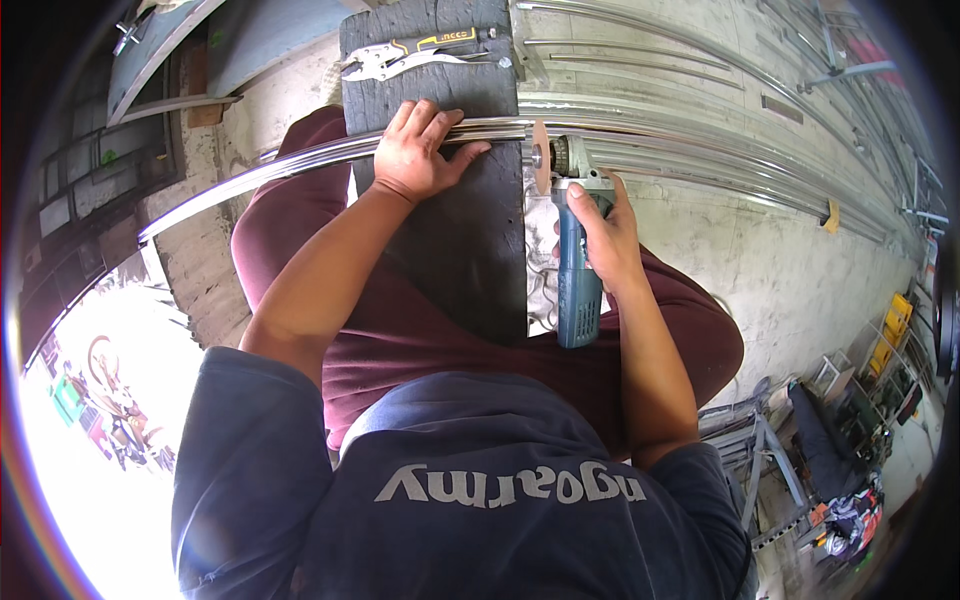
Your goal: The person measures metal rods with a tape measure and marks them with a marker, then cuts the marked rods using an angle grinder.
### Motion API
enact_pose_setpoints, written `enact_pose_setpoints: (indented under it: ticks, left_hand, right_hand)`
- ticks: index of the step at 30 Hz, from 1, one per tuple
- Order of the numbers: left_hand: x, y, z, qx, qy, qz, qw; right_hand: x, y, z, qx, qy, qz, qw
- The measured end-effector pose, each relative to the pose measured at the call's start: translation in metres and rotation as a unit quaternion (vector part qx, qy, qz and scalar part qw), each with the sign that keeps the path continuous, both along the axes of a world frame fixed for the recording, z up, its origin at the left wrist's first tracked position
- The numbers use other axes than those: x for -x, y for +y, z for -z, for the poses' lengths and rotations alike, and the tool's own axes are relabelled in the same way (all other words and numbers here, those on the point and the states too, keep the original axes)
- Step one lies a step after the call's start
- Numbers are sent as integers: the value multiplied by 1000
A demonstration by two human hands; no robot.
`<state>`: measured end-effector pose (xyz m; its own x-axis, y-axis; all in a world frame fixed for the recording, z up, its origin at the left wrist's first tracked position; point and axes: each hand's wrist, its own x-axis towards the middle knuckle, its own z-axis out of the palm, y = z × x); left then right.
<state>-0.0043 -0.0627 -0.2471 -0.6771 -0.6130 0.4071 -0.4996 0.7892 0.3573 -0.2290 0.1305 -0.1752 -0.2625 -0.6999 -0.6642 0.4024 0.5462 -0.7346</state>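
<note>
Metal tubes (pixel 300 158), shiny and bundled, run from the left of the frame to its upper middle, crossing the dark wooden board (pixel 455 265). Far over at the lower left, in strong glare, sits a green, box-like thing (pixel 68 398); if it is a container, its contents are too blurred to tell.

At the upper middle, the left hand (pixel 418 155) lies over the tubes, fingers bent across them and thumb pointing right, pressing them against the board. Above it, locking pliers (pixel 400 60) rest on the board, apart from the hand.

Just right of the board's edge stands the cutting disc (pixel 541 165) of an angle grinder (pixel 578 290). The right hand (pixel 607 230) is closed around the grinder's body near its head. Whether the disc touches the tubes, or spins, I cannot tell.

The step in hand looks like cutting the tubes at the board's edge; the next move would call for a firm left hold, a square disc and fingers well clear. Farther right, more long tubes (pixel 700 152) lie above the pale floor.
</note>
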Motion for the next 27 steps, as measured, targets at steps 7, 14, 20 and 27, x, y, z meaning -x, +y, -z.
enact_pose_setpoints:
  ticks: [7,14,20,27]
  left_hand:
    - [0,-1,1,-8,-5,40,999]
    - [0,-4,1,5,-10,81,997]
    - [-1,-6,2,-9,-19,128,992]
    - [1,-1,1,19,1,71,997]
  right_hand:
    - [-2,-2,4,4,8,31,999]
    - [2,-3,3,-18,8,8,1000]
    - [0,-5,0,-35,20,-2,999]
    - [1,-8,-1,-33,31,-6,999]
